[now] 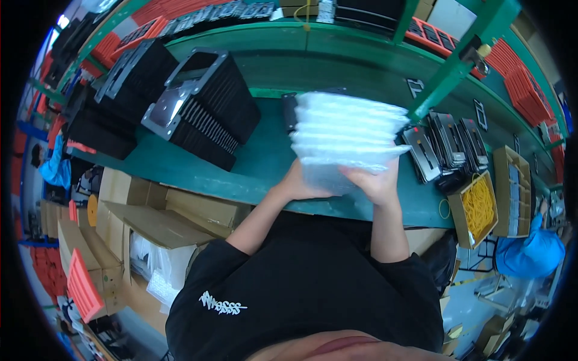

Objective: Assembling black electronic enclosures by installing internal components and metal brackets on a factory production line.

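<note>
Hands close around our stack of clear plastic bubble-wrap bags [349, 135] — left hand [298, 183] under its near edge, right hand [376, 183] gripping the front. It appears lifted above the green workbench [253, 162]; black slotted trays [205, 114] left of our grip wait unbagged.

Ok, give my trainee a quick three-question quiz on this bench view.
1. True or false: both hands, left hand and right hand, grip the stack of clear bags.
2. What fills the cardboard box at the right? A) yellow rubber bands B) screws C) tape
3. What colour is the bench?

Key: 1 true; 2 A; 3 green.
</note>
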Action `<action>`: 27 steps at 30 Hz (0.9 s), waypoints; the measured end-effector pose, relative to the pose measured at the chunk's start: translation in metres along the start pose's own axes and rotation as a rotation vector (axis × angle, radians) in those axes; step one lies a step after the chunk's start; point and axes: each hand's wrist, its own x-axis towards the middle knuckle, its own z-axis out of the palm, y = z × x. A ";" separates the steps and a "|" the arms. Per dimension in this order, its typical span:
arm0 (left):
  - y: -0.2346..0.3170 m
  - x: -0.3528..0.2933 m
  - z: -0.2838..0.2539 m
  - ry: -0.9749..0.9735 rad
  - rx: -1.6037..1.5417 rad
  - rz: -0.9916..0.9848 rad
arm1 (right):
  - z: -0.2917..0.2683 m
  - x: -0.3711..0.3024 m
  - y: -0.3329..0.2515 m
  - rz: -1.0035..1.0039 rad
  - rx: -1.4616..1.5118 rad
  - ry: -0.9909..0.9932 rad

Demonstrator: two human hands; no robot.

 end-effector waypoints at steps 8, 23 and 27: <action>0.019 -0.005 0.016 0.097 -0.146 -0.126 | -0.019 -0.014 0.014 -0.126 0.230 0.072; 0.038 0.000 0.024 0.331 -0.492 -0.328 | -0.041 -0.087 0.068 0.250 0.425 -0.181; 0.039 0.014 0.017 0.106 -0.394 -0.319 | -0.013 -0.091 0.087 0.251 0.361 -0.153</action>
